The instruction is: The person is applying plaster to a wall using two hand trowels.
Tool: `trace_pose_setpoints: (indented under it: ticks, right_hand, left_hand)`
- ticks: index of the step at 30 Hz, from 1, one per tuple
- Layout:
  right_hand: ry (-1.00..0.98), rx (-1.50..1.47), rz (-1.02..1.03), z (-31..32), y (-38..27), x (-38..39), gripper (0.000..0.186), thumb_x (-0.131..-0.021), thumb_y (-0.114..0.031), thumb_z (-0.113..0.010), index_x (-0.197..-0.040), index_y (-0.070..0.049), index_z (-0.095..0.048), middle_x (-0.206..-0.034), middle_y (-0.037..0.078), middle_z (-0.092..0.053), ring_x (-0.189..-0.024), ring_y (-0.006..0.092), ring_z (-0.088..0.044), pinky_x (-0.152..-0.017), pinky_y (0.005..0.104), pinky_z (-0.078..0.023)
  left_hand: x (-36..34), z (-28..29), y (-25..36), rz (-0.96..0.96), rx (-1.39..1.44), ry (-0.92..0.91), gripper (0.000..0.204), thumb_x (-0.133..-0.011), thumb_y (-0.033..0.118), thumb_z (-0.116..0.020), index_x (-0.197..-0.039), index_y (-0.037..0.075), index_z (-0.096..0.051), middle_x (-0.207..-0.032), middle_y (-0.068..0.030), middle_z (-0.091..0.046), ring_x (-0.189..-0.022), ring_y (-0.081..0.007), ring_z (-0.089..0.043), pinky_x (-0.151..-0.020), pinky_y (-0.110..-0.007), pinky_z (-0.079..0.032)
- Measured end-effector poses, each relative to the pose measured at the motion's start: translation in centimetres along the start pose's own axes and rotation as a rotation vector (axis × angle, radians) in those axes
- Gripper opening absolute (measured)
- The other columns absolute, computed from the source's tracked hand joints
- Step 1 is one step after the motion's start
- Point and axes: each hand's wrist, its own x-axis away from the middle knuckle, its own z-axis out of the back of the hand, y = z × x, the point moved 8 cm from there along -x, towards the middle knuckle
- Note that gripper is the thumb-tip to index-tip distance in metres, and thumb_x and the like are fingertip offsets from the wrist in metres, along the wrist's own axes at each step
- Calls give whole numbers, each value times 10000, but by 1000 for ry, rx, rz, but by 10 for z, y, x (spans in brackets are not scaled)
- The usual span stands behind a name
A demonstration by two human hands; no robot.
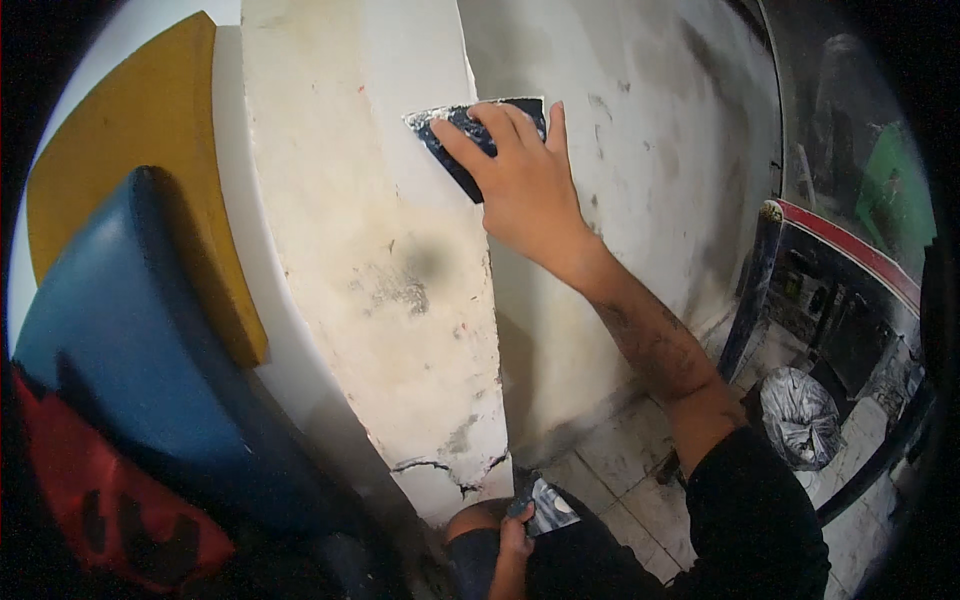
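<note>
right hand (528, 190) grasps a dark flat spreader (462, 173), seemingly pressed across the pillar's (430, 360) right edge; fingers fan over its back, presumably to even pressure. left hand (514, 541) grips a scraper (556, 512) low, near the pillar's lower right corner, likely kept within reach.

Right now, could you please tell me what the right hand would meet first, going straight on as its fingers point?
Beyond the dark spreader it holds, the right hand would probably meet the pale column first; whether the spreader touches it is unclear.
</note>
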Motion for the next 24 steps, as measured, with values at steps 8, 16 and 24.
trace_pose_setpoints:
  ticks: [8,16,24]
  right_hand:
    - [-149,-62,7,4,-27,56,545,-657,-82,-582,-1176,-169,-442,-1117,119,-409,-1068,302,-388,-876,686,-157]
    - [-457,-633,-261,33,-17,175,441,-686,-180,-598,-1121,-189,-522,-1088,108,-446,-1067,289,-428,-953,533,-245]
    - [-296,-1632,-1501,16,0,405,603,-600,54,-533,-1186,-23,-417,-1084,84,-494,-1041,182,-441,-917,299,-311]
  left_hand:
    - [25,-7,5,-2,-71,45,254,-751,56,-603,-998,29,-550,-905,-47,-586,-788,-183,-566,-702,-314,-453]
    - [41,-30,33,-72,-198,192,343,-749,57,-617,-1061,-13,-495,-976,-72,-566,-869,-190,-541,-793,-319,-426]
    - [58,-115,110,-383,-119,167,176,-755,30,-605,-921,4,-555,-857,-39,-595,-714,-123,-551,-675,-253,-441]
